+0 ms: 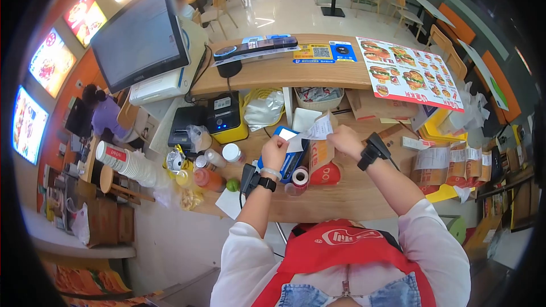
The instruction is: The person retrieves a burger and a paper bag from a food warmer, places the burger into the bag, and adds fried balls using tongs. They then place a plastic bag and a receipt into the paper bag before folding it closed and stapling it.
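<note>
A white printed receipt (319, 128) stretches between my two hands over the counter. My left hand (274, 153) pinches its left part, a pale strip (295, 144). With fingers closed, my right hand (346, 140) grips the right end. Just below the receipt stands a brown paper bag (322, 153) with a red lower part. A blue device (289, 166) lies under and beside my left hand. Close in front of it sits a clear container with a white roll (299, 177).
Bottles and jars (209, 178), a green lime (232, 185) and stacked cups (128, 162) stand left. A yellow-black printer (227, 116) and a monitor (142, 37) are behind them. Several bags with receipts (430, 165) stand right. A menu sheet (409, 74) lies on the raised shelf. A person (108, 111) sits far left.
</note>
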